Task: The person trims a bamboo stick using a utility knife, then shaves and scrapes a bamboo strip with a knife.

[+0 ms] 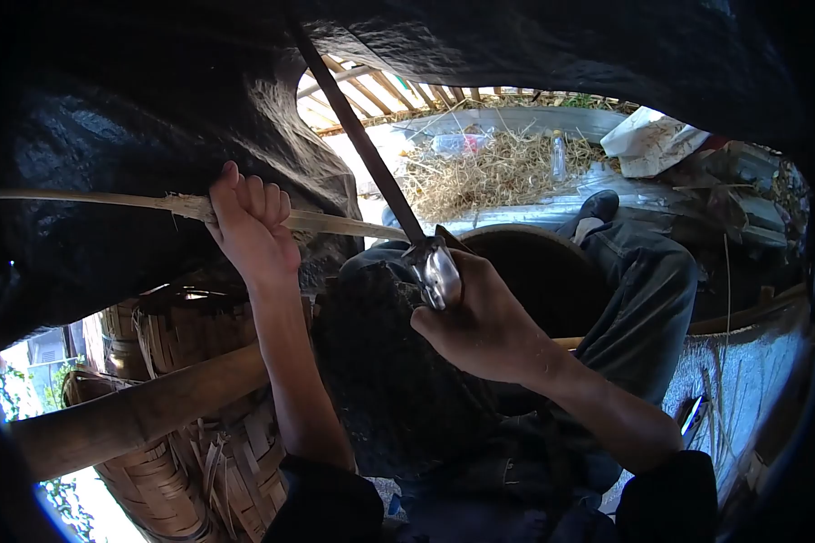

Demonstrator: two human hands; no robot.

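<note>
My left hand is closed round a long pale strip, which looks like split bamboo and runs from the left edge to the middle. Just left of that fist the strip has a frayed, knotty spot. My right hand is wrapped round the handle of a long dark blade with a shiny metal collar at its base. The blade points up and to the left. The strip's right end meets the tool close to the collar; whether they touch there, I cannot tell.
Woven baskets stand at the lower left behind a thick bamboo pole. Dark sheeting hangs above and left. Straw, a clear bottle and a white sack lie beyond a round dark container near my legs.
</note>
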